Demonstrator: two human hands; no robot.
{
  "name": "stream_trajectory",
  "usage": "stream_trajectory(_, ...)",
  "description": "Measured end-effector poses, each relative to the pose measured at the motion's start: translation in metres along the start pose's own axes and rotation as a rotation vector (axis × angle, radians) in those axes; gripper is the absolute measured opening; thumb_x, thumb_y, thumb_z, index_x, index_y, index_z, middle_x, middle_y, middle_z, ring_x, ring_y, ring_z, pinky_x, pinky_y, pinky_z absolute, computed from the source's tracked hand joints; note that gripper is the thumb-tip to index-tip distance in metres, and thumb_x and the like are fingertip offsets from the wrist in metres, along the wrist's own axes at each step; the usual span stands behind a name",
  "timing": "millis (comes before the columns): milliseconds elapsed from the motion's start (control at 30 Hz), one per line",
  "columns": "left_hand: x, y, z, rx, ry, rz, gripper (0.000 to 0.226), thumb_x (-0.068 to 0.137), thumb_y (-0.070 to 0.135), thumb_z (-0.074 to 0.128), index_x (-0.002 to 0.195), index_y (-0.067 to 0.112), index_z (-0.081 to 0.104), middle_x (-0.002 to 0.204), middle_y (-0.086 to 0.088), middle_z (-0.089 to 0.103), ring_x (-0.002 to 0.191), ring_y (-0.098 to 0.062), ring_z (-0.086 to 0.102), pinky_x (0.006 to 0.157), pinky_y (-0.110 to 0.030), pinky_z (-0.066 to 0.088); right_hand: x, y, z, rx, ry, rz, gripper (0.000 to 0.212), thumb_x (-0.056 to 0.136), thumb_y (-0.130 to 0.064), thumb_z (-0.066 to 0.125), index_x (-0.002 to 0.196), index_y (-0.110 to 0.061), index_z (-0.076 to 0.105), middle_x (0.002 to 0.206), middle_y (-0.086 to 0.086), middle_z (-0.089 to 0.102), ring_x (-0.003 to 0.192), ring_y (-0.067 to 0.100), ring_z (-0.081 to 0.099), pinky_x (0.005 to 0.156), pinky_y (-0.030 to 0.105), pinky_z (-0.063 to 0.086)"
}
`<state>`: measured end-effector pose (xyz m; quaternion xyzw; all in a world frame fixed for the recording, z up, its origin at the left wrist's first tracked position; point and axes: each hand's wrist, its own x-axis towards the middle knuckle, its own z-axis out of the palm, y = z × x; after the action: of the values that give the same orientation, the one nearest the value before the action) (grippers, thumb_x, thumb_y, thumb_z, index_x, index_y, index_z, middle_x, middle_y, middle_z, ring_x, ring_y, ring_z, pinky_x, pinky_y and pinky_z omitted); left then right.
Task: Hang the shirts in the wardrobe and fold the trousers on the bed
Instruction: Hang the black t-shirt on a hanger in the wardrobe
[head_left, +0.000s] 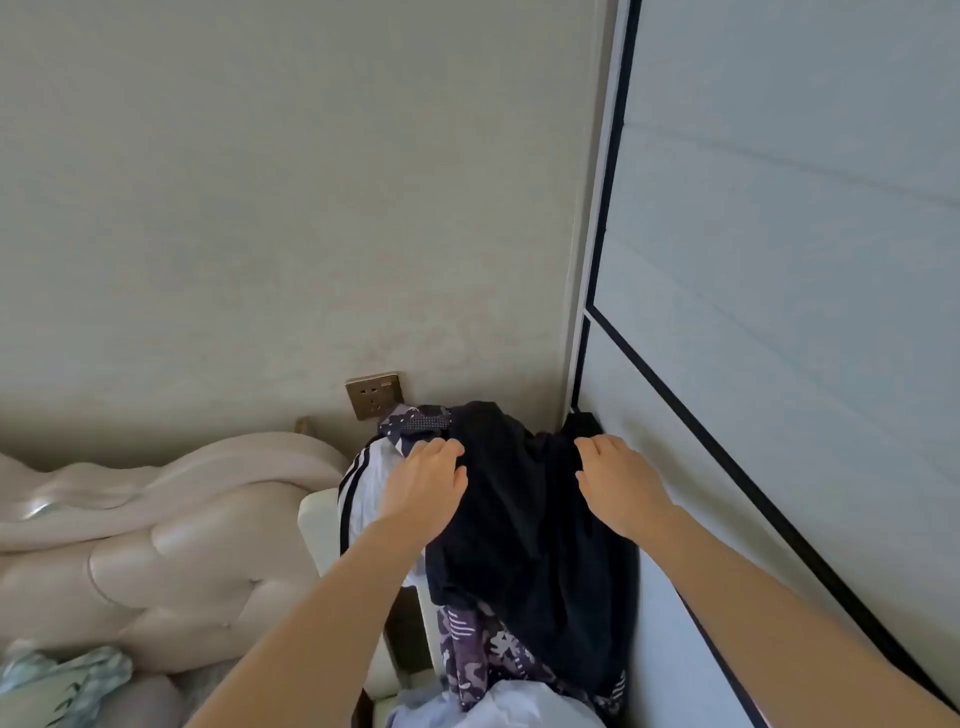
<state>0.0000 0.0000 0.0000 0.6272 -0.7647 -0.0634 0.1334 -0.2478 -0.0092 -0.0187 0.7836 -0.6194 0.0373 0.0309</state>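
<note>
Our left hand and right hand both grip the dark garment, fingers curled into its fabric.

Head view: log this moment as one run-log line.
left hand: grips dark garment | right hand: grips it | dark garment: atop clothes pile

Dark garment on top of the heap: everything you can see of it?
The dark garment is plain navy-black soft cloth, crumpled, draped beside the wardrobe door over other clothes: a purple patterned piece and a white striped one. The left hand and right hand grip its upper part. Shirt or trousers: cannot tell.
</note>
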Motion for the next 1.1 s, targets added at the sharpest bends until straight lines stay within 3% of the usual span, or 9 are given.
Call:
stream_trajectory(267, 0.089, 0.002, 0.032, 0.065, -0.016, 0.034, 0.047, 0.103, 0.03, 0.041, 0.147, 0.013, 0.039, 0.152, -0.002, 0.04, 0.141, -0.018, 0.031, 0.114, -0.03, 0.027, 0.077, 0.019, 0.023, -0.081, -0.072, -0.039, 0.05, 0.092, -0.007, 0.047, 0.141, -0.007, 0.036, 0.146, 0.011, 0.036, 0.135, 0.03, 0.032, 0.107, 0.037, 0.036)
stream_trajectory(400, 0.113, 0.0, 0.05, 0.183, -0.07, -0.08, 0.057, 0.103, 0.039, 0.039, 0.151, 0.012, 0.027, 0.156, -0.006, 0.032, 0.145, -0.022, 0.026, 0.119, -0.036, 0.02, 0.097, 0.021, 0.032, -0.146, -0.149, -0.033, 0.061, 0.093, -0.006, 0.049, 0.148, -0.006, 0.023, 0.153, 0.014, 0.025, 0.142, 0.038, 0.019, 0.115, 0.044, 0.023)
stream_trajectory(533, 0.119, 0.0, 0.058, 0.157, -0.098, -0.256, 0.047, 0.1, 0.043, 0.044, 0.135, 0.011, 0.048, 0.13, -0.009, 0.06, 0.127, -0.028, 0.049, 0.114, -0.041, 0.029, 0.1, 0.024, 0.044, -0.212, -0.172, -0.018, 0.052, 0.094, -0.007, 0.047, 0.143, -0.004, 0.031, 0.143, 0.017, 0.041, 0.136, 0.039, 0.029, 0.116, 0.045, 0.02)
stream_trajectory(700, 0.116, 0.009, 0.05, 0.15, -0.054, -0.236, 0.031, 0.102, 0.035, 0.042, 0.11, 0.016, 0.065, 0.104, -0.006, 0.071, 0.104, -0.026, 0.061, 0.104, -0.035, 0.036, 0.096, 0.024, 0.045, -0.295, -0.249, -0.026, 0.031, 0.086, -0.007, 0.058, 0.117, -0.008, 0.056, 0.125, 0.013, 0.053, 0.121, 0.031, 0.042, 0.111, 0.04, 0.027)
stream_trajectory(833, 0.111, 0.013, 0.04, 0.051, 0.049, -0.226, 0.035, 0.104, 0.03, 0.038, 0.112, 0.02, 0.07, 0.103, -0.004, 0.072, 0.103, -0.026, 0.061, 0.101, -0.035, 0.038, 0.098, 0.02, 0.039, -0.275, -0.338, 0.001, 0.024, 0.083, -0.002, 0.06, 0.105, -0.011, 0.059, 0.121, 0.011, 0.055, 0.12, 0.03, 0.042, 0.104, 0.037, 0.037)
stream_trajectory(900, 0.109, 0.014, 0.035, -0.031, 0.102, -0.219, 0.033, 0.104, 0.029, 0.039, 0.116, 0.022, 0.07, 0.107, -0.003, 0.072, 0.104, -0.027, 0.061, 0.1, -0.036, 0.04, 0.097, 0.018, 0.034, -0.232, -0.303, 0.02, 0.027, 0.083, -0.002, 0.06, 0.109, -0.01, 0.057, 0.121, 0.011, 0.053, 0.118, 0.029, 0.044, 0.098, 0.035, 0.041)
stream_trajectory(967, 0.108, 0.014, 0.03, -0.109, 0.124, -0.226, 0.032, 0.103, 0.027, 0.041, 0.112, 0.022, 0.071, 0.103, -0.003, 0.072, 0.101, -0.029, 0.062, 0.089, -0.038, 0.048, 0.093, 0.017, 0.024, -0.159, -0.19, 0.06, 0.032, 0.087, -0.004, 0.057, 0.118, -0.01, 0.05, 0.121, 0.012, 0.05, 0.112, 0.027, 0.048, 0.087, 0.032, 0.044)
stream_trajectory(1033, 0.106, 0.016, 0.023, -0.224, 0.143, -0.254, 0.031, 0.101, 0.025, 0.043, 0.105, 0.019, 0.072, 0.096, -0.005, 0.072, 0.093, -0.031, 0.064, 0.075, -0.038, 0.051, 0.088, 0.015, 0.011, -0.039, -0.077, 0.1, 0.028, 0.092, -0.004, 0.049, 0.119, -0.01, 0.045, 0.117, 0.01, 0.051, 0.099, 0.024, 0.052, 0.073, 0.029, 0.043)
stream_trajectory(1100, 0.104, 0.022, 0.013, -0.38, 0.175, -0.271, 0.03, 0.101, 0.021, 0.044, 0.102, 0.015, 0.073, 0.092, -0.005, 0.072, 0.086, -0.028, 0.064, 0.074, -0.036, 0.05, 0.082, 0.014, -0.005, 0.061, -0.01, 0.148, 0.017, 0.098, -0.007, 0.042, 0.115, -0.009, 0.044, 0.096, 0.006, 0.057, 0.07, 0.017, 0.05, 0.055, 0.025, 0.036)
